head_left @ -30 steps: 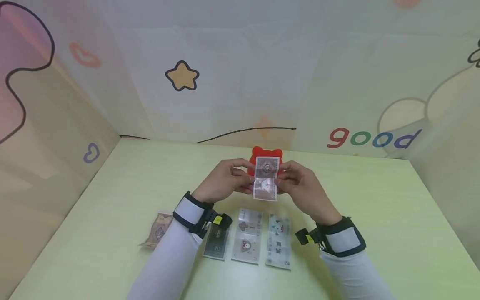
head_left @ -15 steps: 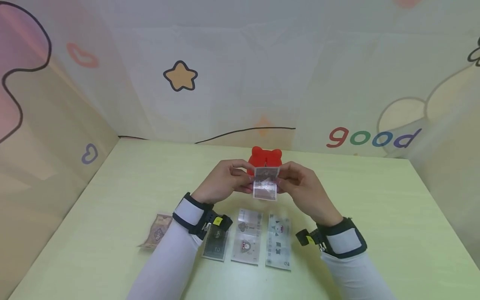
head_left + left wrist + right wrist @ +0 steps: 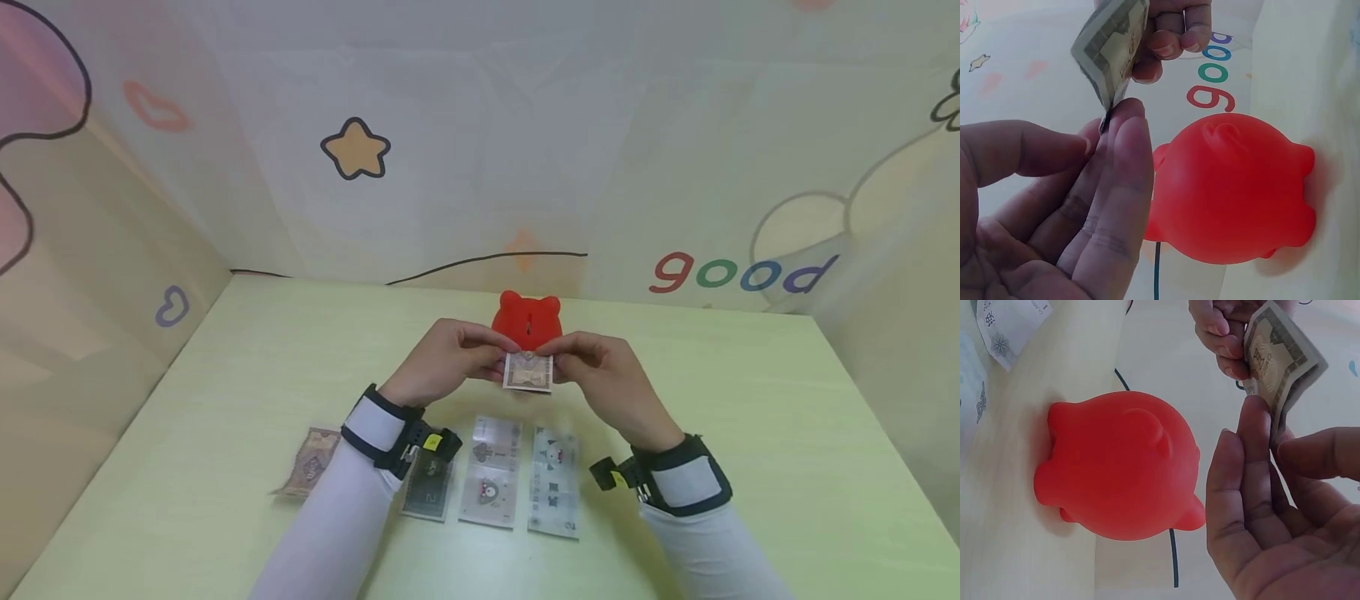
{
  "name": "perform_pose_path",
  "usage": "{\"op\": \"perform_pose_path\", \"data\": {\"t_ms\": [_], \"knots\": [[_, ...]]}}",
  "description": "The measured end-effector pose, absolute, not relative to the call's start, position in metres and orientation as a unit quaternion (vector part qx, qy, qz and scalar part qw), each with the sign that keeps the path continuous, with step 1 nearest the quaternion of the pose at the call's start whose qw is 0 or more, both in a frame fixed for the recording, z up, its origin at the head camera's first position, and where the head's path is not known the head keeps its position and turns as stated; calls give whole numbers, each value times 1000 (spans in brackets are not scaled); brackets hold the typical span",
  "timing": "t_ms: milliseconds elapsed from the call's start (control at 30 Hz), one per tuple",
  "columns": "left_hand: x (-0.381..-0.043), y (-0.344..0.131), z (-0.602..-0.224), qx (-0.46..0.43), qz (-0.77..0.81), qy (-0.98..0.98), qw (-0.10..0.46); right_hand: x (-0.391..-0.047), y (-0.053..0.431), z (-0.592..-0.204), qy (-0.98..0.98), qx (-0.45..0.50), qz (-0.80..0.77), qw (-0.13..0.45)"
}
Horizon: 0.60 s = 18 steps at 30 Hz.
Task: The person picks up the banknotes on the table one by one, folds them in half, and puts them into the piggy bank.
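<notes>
Pale backdrop (image 3: 495,150) (with orange star (image 3: 356,148)).

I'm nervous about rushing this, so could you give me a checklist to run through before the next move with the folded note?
1. Folded note gripped by left hand and right hand: ok.
2. Piggy bank standing on its feet: ok.
3. Slot uncovered: ok, visible in the head view.
4. Folded note lined up over the slot: not ok; the head view shows it below the slot.
5. Folded note small enough to fit: cannot tell.
</notes>
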<state>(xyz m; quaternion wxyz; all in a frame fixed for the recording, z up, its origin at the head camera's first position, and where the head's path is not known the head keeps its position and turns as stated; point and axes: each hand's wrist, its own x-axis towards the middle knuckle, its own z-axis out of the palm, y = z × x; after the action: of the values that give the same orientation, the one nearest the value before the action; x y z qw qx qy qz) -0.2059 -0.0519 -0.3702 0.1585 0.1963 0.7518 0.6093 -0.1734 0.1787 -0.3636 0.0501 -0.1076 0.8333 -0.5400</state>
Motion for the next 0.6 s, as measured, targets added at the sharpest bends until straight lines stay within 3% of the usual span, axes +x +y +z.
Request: {"op": "perform_pose_path", "data": {"t_ms": [333, 600], "knots": [[-205, -50, -373, 209, 596, 764, 132, -172, 179, -365, 846, -122, -518, 34], [-190, -46, -346, 205, 612, 744, 171, -173, 179, -364, 843, -131, -522, -12]]}}
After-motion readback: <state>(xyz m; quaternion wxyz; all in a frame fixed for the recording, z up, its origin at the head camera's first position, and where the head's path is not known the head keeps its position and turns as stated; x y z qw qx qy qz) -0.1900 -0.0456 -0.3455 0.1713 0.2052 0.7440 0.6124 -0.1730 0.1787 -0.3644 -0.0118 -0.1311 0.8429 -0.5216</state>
